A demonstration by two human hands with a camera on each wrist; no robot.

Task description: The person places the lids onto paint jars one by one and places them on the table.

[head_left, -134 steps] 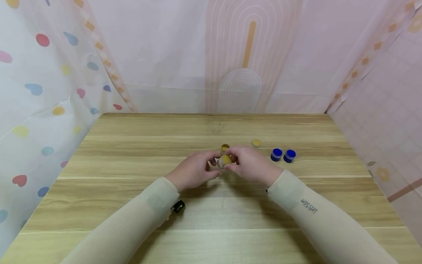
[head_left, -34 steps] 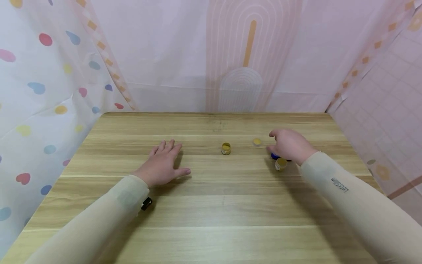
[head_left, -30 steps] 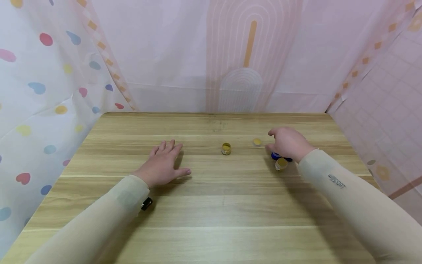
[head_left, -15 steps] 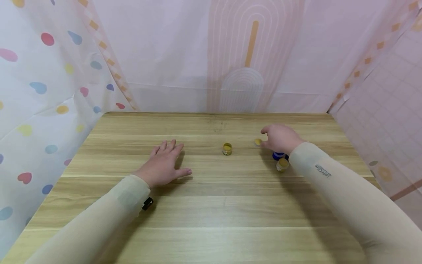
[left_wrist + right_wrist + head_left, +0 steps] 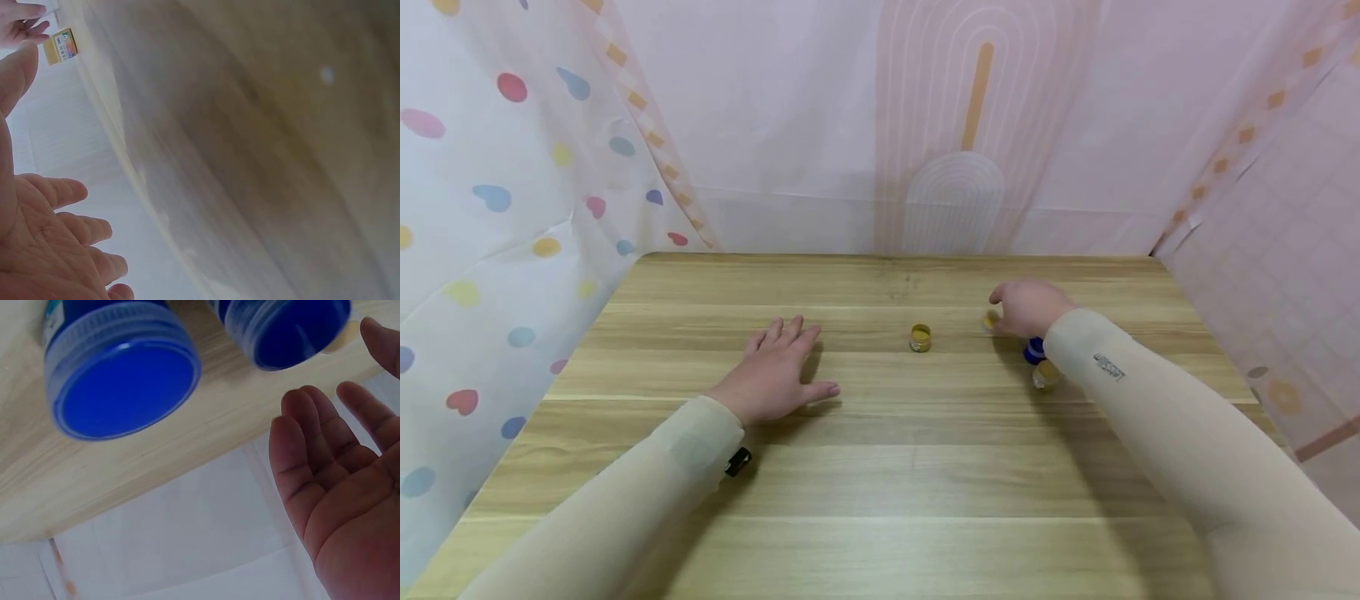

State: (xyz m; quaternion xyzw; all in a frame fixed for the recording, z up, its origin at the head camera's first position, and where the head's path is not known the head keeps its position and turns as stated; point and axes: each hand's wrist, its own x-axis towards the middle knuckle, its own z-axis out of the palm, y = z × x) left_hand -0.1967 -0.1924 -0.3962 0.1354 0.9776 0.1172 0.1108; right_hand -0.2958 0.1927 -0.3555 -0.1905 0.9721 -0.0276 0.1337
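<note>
My right hand (image 5: 1028,308) is beside a small round yellow lid (image 5: 989,322) lying on the table; its thumb and fingers stand apart around the lid's near side. In the right wrist view the fingers look loosely bent, with nothing between them. Two lidded blue paint jars, the nearer one (image 5: 125,390) and another (image 5: 303,331), stand close to this hand; the sleeve partly covers them in the head view. A yellow-topped jar (image 5: 1045,375) stands in front of them. An uncapped yellow paint jar (image 5: 920,337) stands mid-table. My left hand (image 5: 771,371) is spread palm down, holding nothing.
The wooden table (image 5: 880,483) reaches back to a pale patterned cloth (image 5: 775,125), with more cloth along both sides. A small black piece (image 5: 738,462) sits at my left wrist.
Earlier both hands held the yellow-topped jar mid-table; now it stands by the blue jars. My right hand has since shifted left and back to the lid. The left has moved left and spread.
</note>
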